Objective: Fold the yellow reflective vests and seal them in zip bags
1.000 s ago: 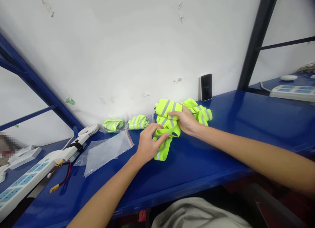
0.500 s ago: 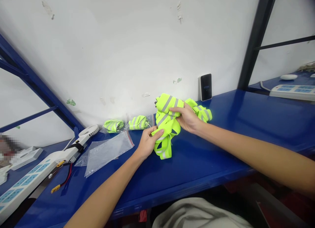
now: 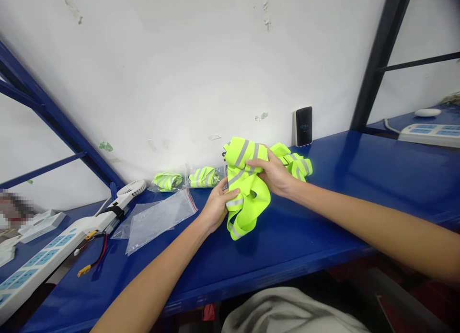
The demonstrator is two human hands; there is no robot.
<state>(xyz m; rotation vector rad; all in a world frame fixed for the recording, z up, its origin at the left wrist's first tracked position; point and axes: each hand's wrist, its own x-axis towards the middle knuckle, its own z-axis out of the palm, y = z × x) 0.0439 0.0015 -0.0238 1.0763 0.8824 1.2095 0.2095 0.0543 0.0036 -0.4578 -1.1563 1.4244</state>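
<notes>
A fluorescent yellow reflective strap [image 3: 250,191] with grey stripes is held up between my hands, over the blue table [image 3: 302,227]. My right hand [image 3: 275,174] grips its folded upper bundle, thumb across the front. Lower on the left, my left hand [image 3: 217,203] pinches the strap with the thumb on top. A loose loop hangs below both hands. More yellow reflective strap [image 3: 300,166] lies behind my right hand, partly hidden by it. Two plastic-bagged yellow straps, a left one [image 3: 167,181] and a right one [image 3: 204,177], rest against the wall.
Flat clear zip bags [image 3: 158,220] lie left of my left hand. Beyond them are a white power strip [image 3: 46,256], a small white fan [image 3: 132,188] and a cable with yellow connectors [image 3: 84,270]. A phone-like device [image 3: 304,127] stands against the wall at the back right.
The hanging loop has spread wider and swung to the right below my hands. Both hands keep their grip in nearly the same place. The camera view has shifted slightly.
</notes>
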